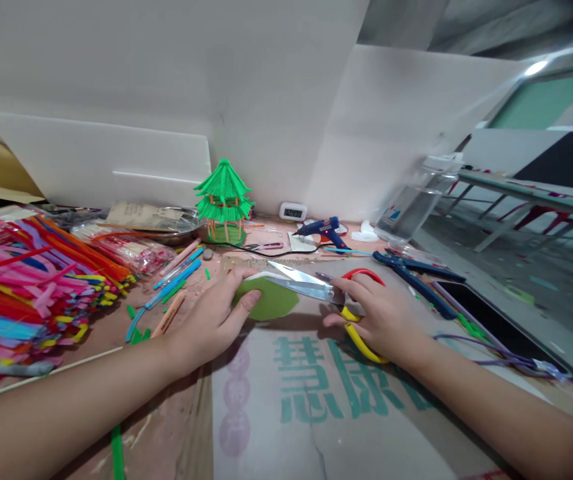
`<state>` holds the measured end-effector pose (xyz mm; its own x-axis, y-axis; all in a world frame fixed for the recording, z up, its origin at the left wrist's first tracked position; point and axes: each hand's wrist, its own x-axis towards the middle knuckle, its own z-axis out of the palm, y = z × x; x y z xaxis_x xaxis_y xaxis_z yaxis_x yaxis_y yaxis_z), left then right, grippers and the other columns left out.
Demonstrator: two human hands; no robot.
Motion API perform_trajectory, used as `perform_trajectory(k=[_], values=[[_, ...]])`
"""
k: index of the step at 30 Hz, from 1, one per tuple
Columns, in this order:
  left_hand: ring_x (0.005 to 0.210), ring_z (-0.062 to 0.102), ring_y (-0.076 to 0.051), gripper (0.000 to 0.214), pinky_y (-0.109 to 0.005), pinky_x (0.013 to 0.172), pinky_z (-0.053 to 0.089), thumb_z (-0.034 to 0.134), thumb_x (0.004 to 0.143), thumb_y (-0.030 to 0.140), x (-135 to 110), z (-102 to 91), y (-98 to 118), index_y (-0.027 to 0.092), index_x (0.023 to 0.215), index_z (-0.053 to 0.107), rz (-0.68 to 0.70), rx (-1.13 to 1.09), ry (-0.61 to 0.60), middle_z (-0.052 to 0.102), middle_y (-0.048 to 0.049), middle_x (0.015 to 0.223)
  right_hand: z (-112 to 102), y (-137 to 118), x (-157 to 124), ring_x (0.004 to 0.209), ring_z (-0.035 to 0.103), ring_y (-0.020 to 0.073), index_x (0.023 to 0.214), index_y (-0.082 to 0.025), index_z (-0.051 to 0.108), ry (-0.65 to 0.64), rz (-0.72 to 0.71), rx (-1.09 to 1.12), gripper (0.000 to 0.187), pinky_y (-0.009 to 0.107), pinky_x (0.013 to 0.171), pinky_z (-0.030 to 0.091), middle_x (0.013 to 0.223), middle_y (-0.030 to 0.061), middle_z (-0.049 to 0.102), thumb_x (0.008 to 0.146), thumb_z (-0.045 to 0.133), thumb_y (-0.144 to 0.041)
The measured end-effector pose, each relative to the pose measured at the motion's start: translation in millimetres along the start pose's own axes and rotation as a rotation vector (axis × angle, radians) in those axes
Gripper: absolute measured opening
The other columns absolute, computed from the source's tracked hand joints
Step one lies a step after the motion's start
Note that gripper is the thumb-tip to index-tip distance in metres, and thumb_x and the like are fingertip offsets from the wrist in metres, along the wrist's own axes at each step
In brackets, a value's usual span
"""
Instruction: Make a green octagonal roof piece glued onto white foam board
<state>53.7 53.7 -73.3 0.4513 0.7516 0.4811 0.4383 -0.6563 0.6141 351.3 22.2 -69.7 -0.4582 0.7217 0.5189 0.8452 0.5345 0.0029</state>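
In my left hand (226,307) is a green paper piece (271,301) with cut, angled edges, pinched at its left side with the thumb on top. My right hand (376,313) has its fingers in the red and yellow handles of a pair of scissors (311,283). Their blades are spread and point left, at the upper edge of the green piece. Both hands are above a cardboard sheet (261,433) printed with large teal characters. Behind them stands a small green pagoda-like model (225,203) with tiered roofs.
Bundles of colourful pipe cleaners (31,280) cover the left side. A blue glue gun (323,230) and a small digital clock (293,211) sit at the back. To the right are blue-handled pliers (416,277), a phone (496,320) and a clear bottle (416,197).
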Motion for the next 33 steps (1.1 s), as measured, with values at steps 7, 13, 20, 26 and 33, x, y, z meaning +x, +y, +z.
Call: perform_trajectory(k=[7, 13, 20, 26, 33], values=[[0.099, 0.063, -0.022, 0.019, -0.031, 0.083, 0.048, 0.045, 0.100, 0.026, 0.8, 1.0, -0.5, 0.018, 0.114, 0.055, 0.022, 0.017, 0.006, 0.069, -0.0066, 0.107, -1.0, -2.4, 0.2, 0.081, 0.061, 0.0245, 0.113, -0.013, 0.063, 0.018, -0.052, -0.016, 0.051, 0.034, 0.069, 0.049, 0.093, 0.0112, 0.068, 0.091, 0.059, -0.059], [0.094, 0.063, -0.020, 0.018, -0.029, 0.081, 0.048, 0.046, 0.099, 0.022, -1.0, 1.6, -1.1, 0.017, 0.112, 0.057, 0.050, 0.052, 0.027, 0.069, -0.0056, 0.103, -0.8, -2.9, 0.2, 0.078, 0.061, 0.0236, 0.113, -0.012, 0.063, 0.035, -0.081, -0.047, 0.054, 0.033, 0.068, 0.048, 0.091, 0.0106, 0.067, 0.091, 0.056, -0.061], [0.093, 0.063, -0.020, 0.016, -0.028, 0.080, 0.047, 0.047, 0.099, 0.019, 1.1, -0.1, 2.2, 0.016, 0.111, 0.057, 0.088, 0.098, 0.029, 0.070, -0.0056, 0.101, -1.3, -3.9, -0.1, 0.078, 0.061, 0.0233, 0.111, -0.013, 0.065, 0.053, -0.095, -0.068, 0.053, 0.032, 0.068, 0.047, 0.090, 0.0104, 0.067, 0.092, 0.054, -0.061], [0.094, 0.063, -0.019, 0.017, -0.028, 0.081, 0.047, 0.047, 0.099, 0.020, -0.8, -0.5, 1.7, 0.017, 0.113, 0.056, 0.084, 0.083, 0.038, 0.070, -0.0050, 0.102, -1.0, -3.9, -0.6, 0.075, 0.061, 0.0217, 0.111, -0.014, 0.064, 0.034, -0.084, -0.040, 0.052, 0.031, 0.065, 0.046, 0.089, 0.0090, 0.067, 0.091, 0.056, -0.061], [0.094, 0.063, -0.020, 0.015, -0.028, 0.081, 0.047, 0.048, 0.099, 0.021, 0.9, 0.6, 0.7, 0.017, 0.111, 0.056, 0.077, 0.089, 0.044, 0.070, -0.0052, 0.102, -2.2, -6.9, 0.1, 0.073, 0.061, 0.0217, 0.112, -0.014, 0.064, 0.007, -0.048, 0.015, 0.053, 0.030, 0.062, 0.044, 0.086, 0.0085, 0.066, 0.091, 0.056, -0.062]])
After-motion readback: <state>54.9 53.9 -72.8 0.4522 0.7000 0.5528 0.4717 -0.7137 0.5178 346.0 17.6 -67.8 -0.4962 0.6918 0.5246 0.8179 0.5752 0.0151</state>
